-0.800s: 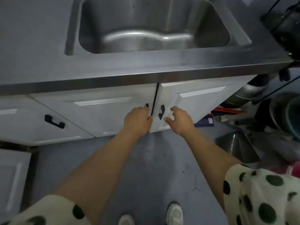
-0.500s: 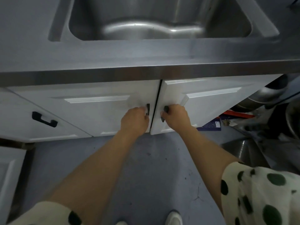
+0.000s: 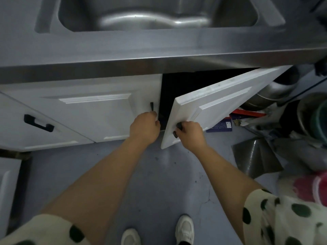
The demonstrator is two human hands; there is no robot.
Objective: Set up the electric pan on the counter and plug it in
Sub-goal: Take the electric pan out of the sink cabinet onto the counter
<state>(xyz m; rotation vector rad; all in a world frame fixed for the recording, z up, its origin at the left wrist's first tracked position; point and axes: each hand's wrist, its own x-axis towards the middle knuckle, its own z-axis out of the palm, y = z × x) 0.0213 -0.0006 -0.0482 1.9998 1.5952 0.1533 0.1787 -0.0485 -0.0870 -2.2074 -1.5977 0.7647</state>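
Right hand [image 3: 190, 134]: fingers clenched on right door handle [image 3: 177, 129], door [image 3: 212, 110] ajar under table front edge [image 3: 159, 65]. Left hand [image 3: 145, 128]: fingers hooked at left door [image 3: 99, 110] edge. Electric pan: unseen; cabinet interior dark. Risk: swinging door striking floor clutter [image 3: 256, 156] rightward.

Kitchen, steel sink [image 3: 159, 13] set in counter [image 3: 159, 48], white cabinet doors [image 3: 95, 110] below

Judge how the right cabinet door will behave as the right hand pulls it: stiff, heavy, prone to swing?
The right cabinet door looks like a rigid panel, so it probably won't flex. It likely swings easily; one right hand holds it part open. The handle should give a secure grip.
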